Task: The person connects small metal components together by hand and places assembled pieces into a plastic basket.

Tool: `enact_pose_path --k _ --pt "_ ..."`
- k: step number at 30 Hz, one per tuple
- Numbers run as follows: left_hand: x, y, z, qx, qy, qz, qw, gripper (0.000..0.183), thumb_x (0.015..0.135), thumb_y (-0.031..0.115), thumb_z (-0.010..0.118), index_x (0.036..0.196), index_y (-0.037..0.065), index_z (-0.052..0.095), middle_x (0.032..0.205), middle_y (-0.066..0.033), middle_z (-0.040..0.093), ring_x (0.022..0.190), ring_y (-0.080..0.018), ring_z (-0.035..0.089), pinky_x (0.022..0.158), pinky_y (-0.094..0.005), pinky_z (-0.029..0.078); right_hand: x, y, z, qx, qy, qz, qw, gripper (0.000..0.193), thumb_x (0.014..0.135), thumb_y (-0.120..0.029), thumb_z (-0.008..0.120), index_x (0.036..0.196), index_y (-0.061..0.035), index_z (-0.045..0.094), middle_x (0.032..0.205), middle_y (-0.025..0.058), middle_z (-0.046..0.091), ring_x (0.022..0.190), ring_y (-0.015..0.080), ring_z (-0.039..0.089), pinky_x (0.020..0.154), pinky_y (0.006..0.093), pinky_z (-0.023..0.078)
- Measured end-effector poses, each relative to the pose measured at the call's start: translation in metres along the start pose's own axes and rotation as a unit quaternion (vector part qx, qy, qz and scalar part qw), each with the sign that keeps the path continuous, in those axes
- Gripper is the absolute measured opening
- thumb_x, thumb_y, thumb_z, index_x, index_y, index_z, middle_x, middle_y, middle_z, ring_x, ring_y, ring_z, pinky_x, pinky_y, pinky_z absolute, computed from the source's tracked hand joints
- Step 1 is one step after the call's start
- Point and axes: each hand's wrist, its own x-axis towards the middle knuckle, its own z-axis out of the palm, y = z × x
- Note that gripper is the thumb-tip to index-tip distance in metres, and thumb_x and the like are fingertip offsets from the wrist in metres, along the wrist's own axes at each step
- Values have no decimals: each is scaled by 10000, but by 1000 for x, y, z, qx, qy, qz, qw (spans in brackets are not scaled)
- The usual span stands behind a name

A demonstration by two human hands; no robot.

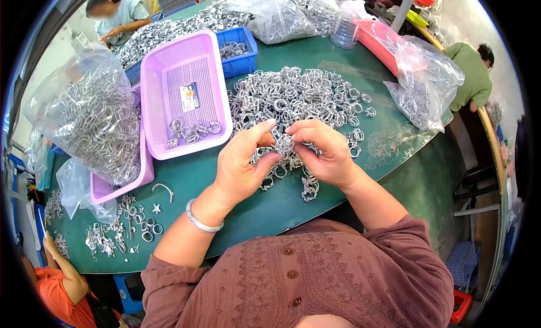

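Between my two hands is a small silver metal ring-like piece (283,143), pinched by the fingers of both. My left hand (243,161), with a pale bangle (204,216) on its wrist, grips it from the left with thumb and fingertips. From the right my right hand (324,153) pinches the same piece. Just beyond my fingers lies a big heap of similar silver pieces (293,97), some spilling down below my hands. Left of the heap a lilac perforated basket (224,97) is tilted, with several silver pieces (191,133) in its near end.
A clear bag of silver pieces (101,119) stands in another lilac basket (121,191) at left. Loose rings (147,229) lie near the left edge. A blue bin (241,64), pink tray (376,45) and bags (420,82) stand farther off. Other people (67,283) sit around.
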Motion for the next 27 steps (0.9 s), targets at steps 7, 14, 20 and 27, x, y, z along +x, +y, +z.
enact_pose_path --k 7,14,20,27 --pt "1 0 0 6 0 7 1000 595 655 -4 737 1208 56 525 806 -70 618 732 -210 591 665 -309 475 0 0 -1 0 -5 7 1000 247 685 85 657 901 -17 594 941 125 628 840 267 622 707 326 504" --pt "0 0 -1 -9 -12 -5 1000 601 673 -6 740 1225 27 505 827 -72 611 752 -175 583 695 -289 478 -3 2 -2 -7 -9 4 1000 217 689 66 663 878 -19 599 937 119 625 832 271 622 694 327 504" --pt "-3 -5 -2 -76 -27 -71 994 608 730 32 735 1268 10 454 841 -48 598 751 -108 543 697 -242 459 1 6 -5 98 -94 96 986 162 722 50 650 857 -25 600 871 90 614 778 211 612 684 296 487" --pt "-7 -3 -7 -36 40 -156 986 411 806 37 653 1192 5 516 851 -32 578 729 -86 538 650 -218 459 67 52 -8 195 -194 363 890 61 800 -61 639 821 -26 594 715 -9 585 651 65 531 594 221 449"
